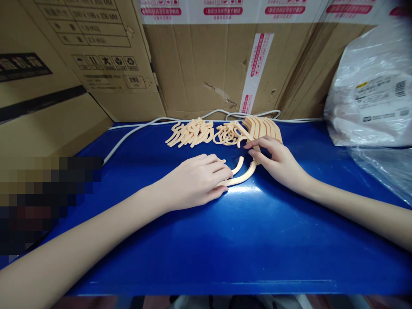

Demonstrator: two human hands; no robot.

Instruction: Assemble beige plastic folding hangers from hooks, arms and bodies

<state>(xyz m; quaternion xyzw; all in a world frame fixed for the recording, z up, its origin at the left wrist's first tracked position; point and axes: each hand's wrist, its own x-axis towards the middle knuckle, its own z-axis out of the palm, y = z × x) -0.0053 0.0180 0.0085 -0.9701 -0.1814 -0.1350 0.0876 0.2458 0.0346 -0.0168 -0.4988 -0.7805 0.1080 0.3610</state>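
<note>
My left hand (pixel 206 178) is closed on a long curved cream-coloured strip (pixel 243 177) just above the blue table. A shorter curved strip (pixel 238 166) shows beside its fingertips; I cannot tell whether that one is held too. Thumb and fingers of my right hand (pixel 278 161) pinch a flat, straight cream piece (pixel 245 131), whose lower end comes close to the right end of the long strip. Whether the two pieces touch there is hard to see. Fingers hide part of both.
Behind my hands lie a pile of wavy cream pieces (pixel 193 132), small curved pieces (pixel 225 133) and a row of bent strips (pixel 265 127). A white cable (pixel 135 127) runs along the back of the blue table (pixel 206 253). Cardboard boxes (pixel 199 64) and a plastic-wrapped package (pixel 370 94) border it.
</note>
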